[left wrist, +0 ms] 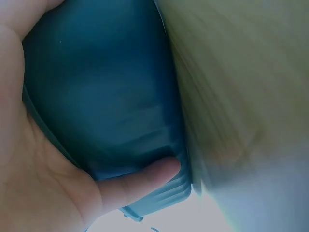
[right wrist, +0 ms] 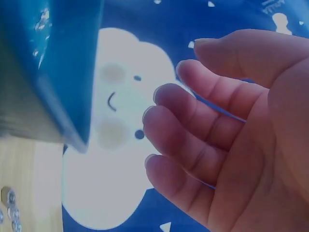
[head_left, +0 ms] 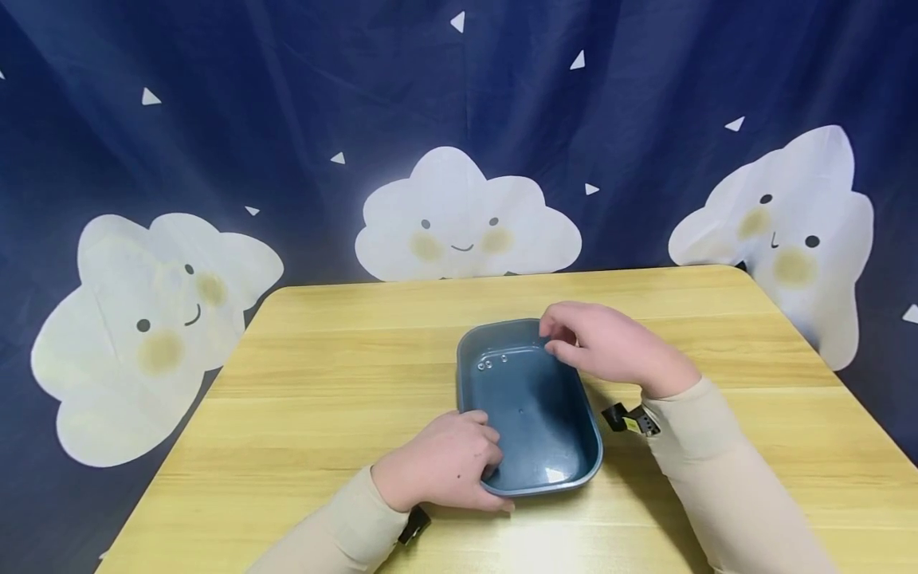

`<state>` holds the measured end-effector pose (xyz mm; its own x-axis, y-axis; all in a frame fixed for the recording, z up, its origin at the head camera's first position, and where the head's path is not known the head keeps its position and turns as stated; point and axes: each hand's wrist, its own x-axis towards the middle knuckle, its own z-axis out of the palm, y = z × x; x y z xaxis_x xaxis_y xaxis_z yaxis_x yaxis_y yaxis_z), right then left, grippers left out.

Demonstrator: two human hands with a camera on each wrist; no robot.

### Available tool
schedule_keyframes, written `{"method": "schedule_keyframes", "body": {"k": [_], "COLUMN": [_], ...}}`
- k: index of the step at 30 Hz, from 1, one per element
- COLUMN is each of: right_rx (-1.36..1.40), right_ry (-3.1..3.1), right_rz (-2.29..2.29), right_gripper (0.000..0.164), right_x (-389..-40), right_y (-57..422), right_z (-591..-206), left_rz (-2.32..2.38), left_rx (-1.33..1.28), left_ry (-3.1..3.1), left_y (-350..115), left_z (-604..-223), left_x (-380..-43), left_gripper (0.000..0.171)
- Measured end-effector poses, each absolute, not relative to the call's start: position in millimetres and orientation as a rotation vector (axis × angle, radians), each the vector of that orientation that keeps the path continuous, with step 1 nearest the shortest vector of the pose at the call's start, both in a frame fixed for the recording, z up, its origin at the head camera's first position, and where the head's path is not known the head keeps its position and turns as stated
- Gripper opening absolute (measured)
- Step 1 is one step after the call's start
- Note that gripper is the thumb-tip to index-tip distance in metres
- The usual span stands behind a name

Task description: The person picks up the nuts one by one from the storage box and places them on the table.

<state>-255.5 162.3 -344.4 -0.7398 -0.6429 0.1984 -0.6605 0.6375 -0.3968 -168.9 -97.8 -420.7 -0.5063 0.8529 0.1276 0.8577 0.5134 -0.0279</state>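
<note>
A dark blue plastic tray point(head_left: 531, 414) sits on the wooden table. My left hand point(head_left: 448, 462) grips its near left corner, fingers curled over the rim and thumb along the outer wall. The left wrist view shows that thumb point(left wrist: 140, 183) lying against the ribbed side of the tray point(left wrist: 111, 82). Inside the tray, towards the far left, lie a few tiny shiny metal pieces point(head_left: 489, 364) that look like nuts. Above the far right corner hovers my right hand point(head_left: 602, 339), its fingers loosely bent. Nothing shows between those fingers point(right wrist: 169, 135) in the right wrist view.
The light wooden table point(head_left: 330, 391) reaches back to a dark blue curtain point(head_left: 308, 96) printed with white clouds point(head_left: 466, 215) and small triangles. In the right wrist view, small shiny metal pieces point(right wrist: 10, 198) appear at the lower left.
</note>
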Motion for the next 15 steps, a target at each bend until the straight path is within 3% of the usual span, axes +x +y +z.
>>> {"method": "schedule_keyframes", "body": {"k": [15], "right_rx": [1.308], "right_ry": [-2.745], "right_rz": [0.692], "right_gripper": [0.024], "right_x": [-240.3], "right_y": [123.2], "right_z": [-358.2], "left_rz": [-0.063], "left_rx": [-1.514], "left_ry": [-2.616], "left_y": [-95.2], "left_z": [-422.8], "left_x": [-170.5], "left_gripper": [0.056]}}
